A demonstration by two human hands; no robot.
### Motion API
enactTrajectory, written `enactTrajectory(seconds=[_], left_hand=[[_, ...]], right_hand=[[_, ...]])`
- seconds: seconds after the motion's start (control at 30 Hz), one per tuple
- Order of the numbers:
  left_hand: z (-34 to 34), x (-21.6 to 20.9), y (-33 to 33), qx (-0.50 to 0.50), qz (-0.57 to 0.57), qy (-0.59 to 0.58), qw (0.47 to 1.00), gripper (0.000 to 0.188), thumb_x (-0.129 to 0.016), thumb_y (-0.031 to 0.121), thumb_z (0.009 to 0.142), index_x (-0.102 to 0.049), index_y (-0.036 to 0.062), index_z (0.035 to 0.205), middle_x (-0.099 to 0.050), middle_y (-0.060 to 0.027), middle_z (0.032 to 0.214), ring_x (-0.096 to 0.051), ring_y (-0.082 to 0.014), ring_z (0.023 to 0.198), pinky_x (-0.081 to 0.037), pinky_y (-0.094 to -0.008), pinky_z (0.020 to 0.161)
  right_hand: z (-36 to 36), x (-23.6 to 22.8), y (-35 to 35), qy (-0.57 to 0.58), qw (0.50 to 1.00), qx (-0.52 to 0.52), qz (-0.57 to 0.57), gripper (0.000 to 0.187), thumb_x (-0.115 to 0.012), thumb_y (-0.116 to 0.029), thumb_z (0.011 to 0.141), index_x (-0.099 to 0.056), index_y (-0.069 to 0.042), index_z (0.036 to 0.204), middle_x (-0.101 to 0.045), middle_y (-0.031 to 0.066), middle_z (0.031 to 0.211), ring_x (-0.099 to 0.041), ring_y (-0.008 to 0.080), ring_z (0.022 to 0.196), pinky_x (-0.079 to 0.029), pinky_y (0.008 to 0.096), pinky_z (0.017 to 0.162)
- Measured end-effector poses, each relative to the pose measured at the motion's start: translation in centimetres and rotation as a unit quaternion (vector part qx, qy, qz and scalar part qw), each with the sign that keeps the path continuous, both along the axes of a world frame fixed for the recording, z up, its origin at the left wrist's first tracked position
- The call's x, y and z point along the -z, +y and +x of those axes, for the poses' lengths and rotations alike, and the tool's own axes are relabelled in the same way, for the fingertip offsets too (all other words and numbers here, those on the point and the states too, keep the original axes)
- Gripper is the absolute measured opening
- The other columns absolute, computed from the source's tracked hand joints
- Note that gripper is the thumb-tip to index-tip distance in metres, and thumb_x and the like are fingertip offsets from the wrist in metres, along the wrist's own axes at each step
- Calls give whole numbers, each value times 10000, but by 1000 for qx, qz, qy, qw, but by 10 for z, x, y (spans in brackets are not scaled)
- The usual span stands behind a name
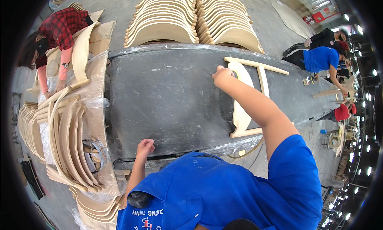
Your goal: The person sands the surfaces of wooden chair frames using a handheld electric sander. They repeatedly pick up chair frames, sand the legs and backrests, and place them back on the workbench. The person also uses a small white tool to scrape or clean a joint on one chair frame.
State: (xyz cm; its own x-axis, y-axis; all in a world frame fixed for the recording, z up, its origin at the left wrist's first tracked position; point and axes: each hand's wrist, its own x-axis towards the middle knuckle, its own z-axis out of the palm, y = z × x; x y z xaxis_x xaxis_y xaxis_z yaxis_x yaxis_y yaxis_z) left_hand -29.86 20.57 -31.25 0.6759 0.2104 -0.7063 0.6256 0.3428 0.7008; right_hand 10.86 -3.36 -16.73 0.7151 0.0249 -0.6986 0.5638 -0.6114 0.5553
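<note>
A pale wooden chair frame (241,115) lies on the dark worktable (167,98), with a broad curved back panel, two legs and a crossbar. My right arm reaches across it. At the panel's upper left edge is my right hand (223,75), its fingers curled closed; a small dark and yellowish thing shows beside the palm, mostly hidden. My left hand (145,147) hovers by the table's near edge, away from the frame. Its fingers are bent together, and nothing shows in them.
Stacks of curved wooden chair parts (161,20) stand beyond the table. To the left, a covered bench (95,90) bears more frames (70,138) and a tub (93,154); a person in a checked shirt (60,28) works there. Other people (323,59) stand at the right.
</note>
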Motion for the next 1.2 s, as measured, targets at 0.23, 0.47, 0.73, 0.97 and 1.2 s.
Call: enactTrajectory(seconds=[0.23,0.47,0.73,0.97,1.2], left_hand=[[11,-7,-8,-5,-4,-19,1000,189,-654,220,897,-623,36,924,-620,-48,674,-557,-110,580,-432,-232,540],[24,-1,-11,76,2,-18,997,180,-632,232,905,-604,60,953,-621,-44,675,-552,-103,578,-406,-222,545],[21,-3,8,122,-2,-40,992,184,-644,203,908,-607,30,961,-623,-59,682,-567,-123,578,-435,-237,528],[1,-27,18,197,55,-45,978,160,-643,180,905,-622,26,945,-624,-50,685,-563,-111,585,-438,-240,541],[-3,-76,11,327,131,-44,935,141,-650,127,897,-625,3,960,-651,-52,730,-596,-97,634,-451,-229,553]], right_hand=[[42,-14,4,-18,998,27,50,604,-632,-157,866,-430,-315,1413,-343,134,1432,-504,345,1250,-555,479,819],[-54,-41,-45,6,994,-14,108,597,-655,-166,834,-446,-205,1391,-379,191,1405,-500,337,1244,-574,444,734],[-209,-21,-107,65,973,-20,222,675,-645,-114,815,-370,-235,1420,-367,211,1392,-576,350,1110,-569,417,709],[-235,57,-117,-27,884,159,438,669,-616,-77,825,-368,-283,1411,-328,184,1423,-556,408,1119,-512,448,905],[-223,112,-111,-139,803,243,526,703,-594,-38,830,-343,-289,1437,-299,217,1444,-551,416,1119,-494,449,931]])
